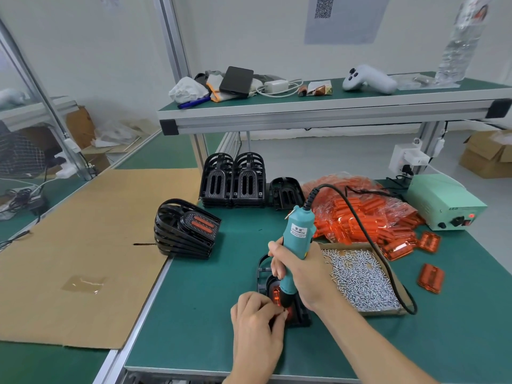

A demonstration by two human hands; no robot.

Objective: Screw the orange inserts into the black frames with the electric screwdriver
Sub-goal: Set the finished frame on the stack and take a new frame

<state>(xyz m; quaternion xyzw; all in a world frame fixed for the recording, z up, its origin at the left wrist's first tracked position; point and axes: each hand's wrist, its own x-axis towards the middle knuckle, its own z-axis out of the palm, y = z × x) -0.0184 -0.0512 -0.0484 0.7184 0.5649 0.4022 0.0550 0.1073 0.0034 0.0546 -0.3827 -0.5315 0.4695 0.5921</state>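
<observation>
A black frame (300,317) with an orange insert (276,296) in it lies on the green mat near the front edge. My right hand (300,268) grips the teal electric screwdriver (296,236), held nearly upright with its tip down on the insert. My left hand (256,320) rests at the frame's left side, fingertips pinched at the screwdriver's tip; what they pinch is too small to tell. A stack of finished frames (185,230) with orange inserts stands to the left. Several empty black frames (232,181) are stacked behind.
A shallow box of silver screws (360,278) sits right of my hands. A bag of orange inserts (368,214) lies behind it, with loose inserts (430,278) on the mat. The green power unit (443,202) is far right. Cardboard (83,250) covers the left table.
</observation>
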